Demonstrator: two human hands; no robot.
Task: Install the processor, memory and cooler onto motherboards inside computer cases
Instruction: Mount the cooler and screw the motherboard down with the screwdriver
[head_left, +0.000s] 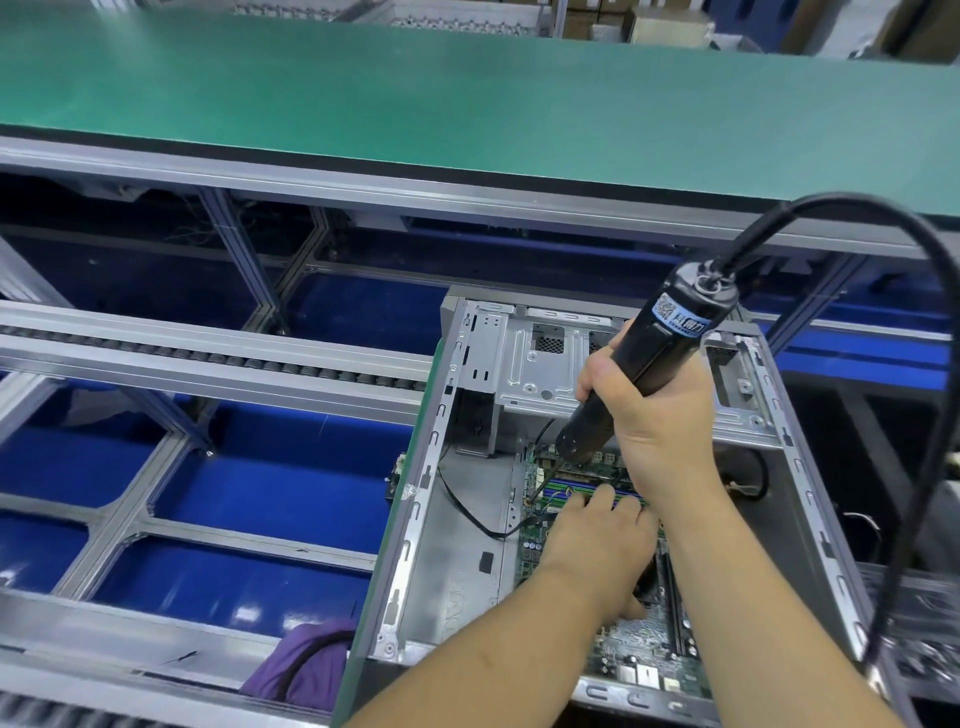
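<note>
At lower right of the frame, the right hand (657, 415) grips an electric screwdriver (636, 374) angled onto the motherboard (623, 644) inside the open computer case (431, 519), while the left hand (597, 551) presses flat on the board

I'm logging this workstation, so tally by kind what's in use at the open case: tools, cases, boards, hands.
Electric screwdriver: 1
Computer case: 1
Motherboard: 1
Hands: 2, right hand gripping the screwdriver, left hand resting on the board
Total: 5
</note>
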